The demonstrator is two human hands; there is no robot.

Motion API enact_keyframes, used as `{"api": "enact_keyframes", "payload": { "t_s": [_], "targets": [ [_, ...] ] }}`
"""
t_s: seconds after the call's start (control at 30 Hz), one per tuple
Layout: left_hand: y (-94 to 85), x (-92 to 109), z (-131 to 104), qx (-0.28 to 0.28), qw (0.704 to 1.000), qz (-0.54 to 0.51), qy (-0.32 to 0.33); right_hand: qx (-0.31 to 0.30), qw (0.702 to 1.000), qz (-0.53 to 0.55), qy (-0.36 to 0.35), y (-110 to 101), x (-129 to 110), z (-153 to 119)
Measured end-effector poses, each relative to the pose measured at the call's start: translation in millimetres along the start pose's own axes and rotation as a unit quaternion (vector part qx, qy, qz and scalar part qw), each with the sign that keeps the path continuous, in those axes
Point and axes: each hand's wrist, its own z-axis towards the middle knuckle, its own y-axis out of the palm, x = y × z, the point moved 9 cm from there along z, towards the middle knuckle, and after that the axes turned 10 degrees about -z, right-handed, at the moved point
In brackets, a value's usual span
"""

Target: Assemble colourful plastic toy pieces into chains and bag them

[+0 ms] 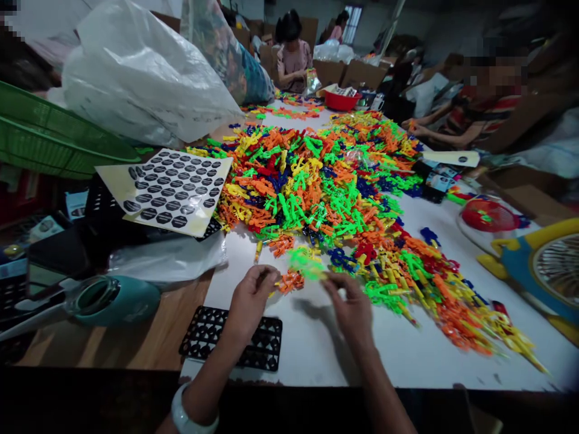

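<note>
My left hand [250,300], with a pale bangle at its wrist, is closed in a pinch. A bit of yellow shows at its fingertips, too small to name, beside an orange plastic toy figure [292,281]. Thumb and fingers of my right hand [351,306] pinch the near end of a bright green plastic toy [306,263], smeared by motion. Beyond both hands spreads a large heap of small plastic toy figures [289,193] in green, orange, yellow, red and blue. Partly under my left forearm lies a black perforated tray [203,334].
At left are a sheet of black stickers [176,187], a teal jar [124,299], a green basket [54,129] and a plastic bag [145,72]. A fan [543,265] stands at right. Behind the heap are a red basin [341,100] and other people working.
</note>
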Motion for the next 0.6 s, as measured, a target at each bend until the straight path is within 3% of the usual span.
{"api": "enact_keyframes", "payload": {
  "t_s": [0.07, 0.13, 0.2, 0.3, 0.4, 0.5, 0.6],
  "targets": [
    [2.9, 7, 4, -0.005, 0.987, 0.145, 0.065, 0.147, 0.979, -0.137, -0.012, -46, 9, 12],
    [13.7, 8, 8, -0.024, 0.953, 0.283, 0.104, 0.185, 0.954, -0.227, -0.065, -54, 2, 23],
    [28.0, 3, 12, -0.048, 0.907, 0.402, 0.114, 0.11, 0.951, -0.255, -0.133, -26, -11, 34],
    [40.0, -2, 14, -0.053, 0.84, 0.528, 0.115, -0.043, 0.94, -0.282, -0.189, 39, -26, 35],
    [36.0, -1, 12, -0.045, 0.812, 0.571, 0.113, -0.149, 0.93, -0.255, -0.22, 81, -34, 25],
    [24.6, 3, 8, -0.04, 0.811, 0.574, 0.105, -0.175, 0.94, -0.192, -0.222, 89, -34, 26],
    [17.2, 3, 7, -0.039, 0.816, 0.569, 0.094, -0.109, 0.95, -0.255, -0.142, 75, -15, 48]
  ]
}}
